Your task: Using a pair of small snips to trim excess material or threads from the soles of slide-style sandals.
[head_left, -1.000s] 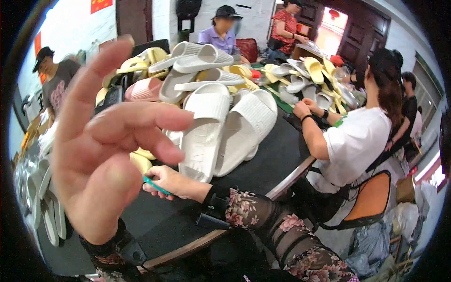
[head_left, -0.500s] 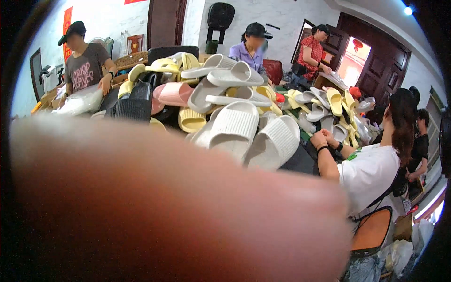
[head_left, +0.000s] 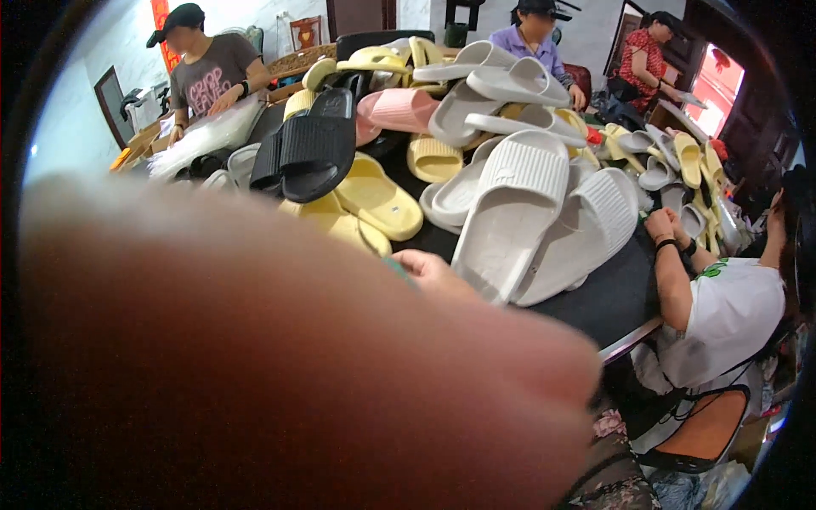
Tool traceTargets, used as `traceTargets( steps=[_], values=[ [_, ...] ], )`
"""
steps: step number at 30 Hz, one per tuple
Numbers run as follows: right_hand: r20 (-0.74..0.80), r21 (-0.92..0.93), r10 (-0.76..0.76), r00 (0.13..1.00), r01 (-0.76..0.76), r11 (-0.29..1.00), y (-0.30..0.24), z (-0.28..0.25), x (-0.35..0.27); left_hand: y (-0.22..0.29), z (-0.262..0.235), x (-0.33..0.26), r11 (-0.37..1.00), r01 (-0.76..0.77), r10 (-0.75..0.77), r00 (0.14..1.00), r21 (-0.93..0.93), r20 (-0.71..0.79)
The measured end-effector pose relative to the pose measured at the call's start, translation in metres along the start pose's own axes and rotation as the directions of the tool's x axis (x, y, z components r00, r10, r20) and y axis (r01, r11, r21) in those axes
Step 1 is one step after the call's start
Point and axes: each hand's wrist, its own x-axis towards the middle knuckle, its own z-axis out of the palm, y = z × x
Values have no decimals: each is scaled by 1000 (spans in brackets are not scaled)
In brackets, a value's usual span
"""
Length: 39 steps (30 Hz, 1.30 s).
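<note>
My left hand (head_left: 280, 365) is right up against the camera, a big blurred shape across the lower left, and its fingers cannot be made out. Past its upper edge only part of my right hand (head_left: 435, 270) shows, resting on the dark table (head_left: 603, 297) with a sliver of a small green thing (head_left: 398, 270) in it. Just beyond that hand lies a pair of large white ribbed slippers (head_left: 514, 204). Yellow slippers (head_left: 378, 200) lie to their left, and a black slipper (head_left: 314, 149) is propped behind those.
Pink (head_left: 399, 109), grey and yellow slippers are heaped across the table. A person in a white shirt (head_left: 731, 314) sits at the right edge on an orange chair (head_left: 710, 429). Other people work at the back left (head_left: 212, 72) and back (head_left: 531, 42).
My left hand, open with spread fingers a second ago, has come up to the lens and now blocks the lower left. The view has swung, showing more of the table's left side.
</note>
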Motion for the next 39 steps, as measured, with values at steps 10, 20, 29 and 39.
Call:
traceTargets(
  steps=[10,20,29,39],
  values=[
    [-71,173,-14,997,26,985,-2,1,5,-99,40,83,948,-315,317,948,-48,36],
    [-364,302,-61,929,180,936,-11,13,5,-255,50,173,961,-222,219,975,163,40],
    [-317,260,-161,934,250,933,-15,14,-5,-226,77,193,985,-75,55,990,156,127],
    [-294,267,-200,935,281,922,-14,19,-5,-227,96,210,944,-258,219,956,206,195]
  ],
)
